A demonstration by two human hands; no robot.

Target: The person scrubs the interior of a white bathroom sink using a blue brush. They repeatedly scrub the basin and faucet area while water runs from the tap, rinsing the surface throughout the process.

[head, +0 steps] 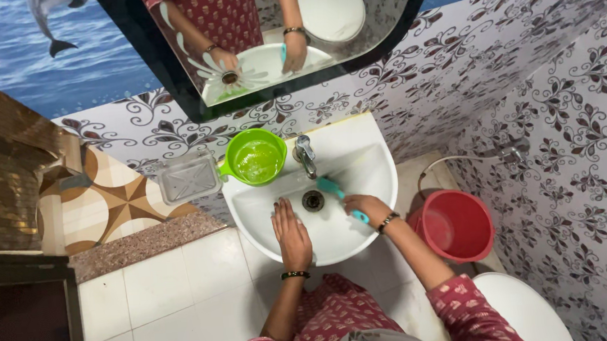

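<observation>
The right hand (365, 206) is closing around the handle of a teal scrubbing brush (335, 192), angling its head down into the white wash basin (361, 166) just beside the drain (312, 201), so the bristles are pressing against the bowl. The left hand (291, 233) is lying flat and open on the basin's inner slope, holding nothing, apparently bracing the body while leaning in. A green plastic mug (256, 157) is sitting on the basin's rim next to the chrome tap (305, 154), within easy reach. A red bucket (456, 223) is standing on the floor to the right, under a wall tap.
</observation>
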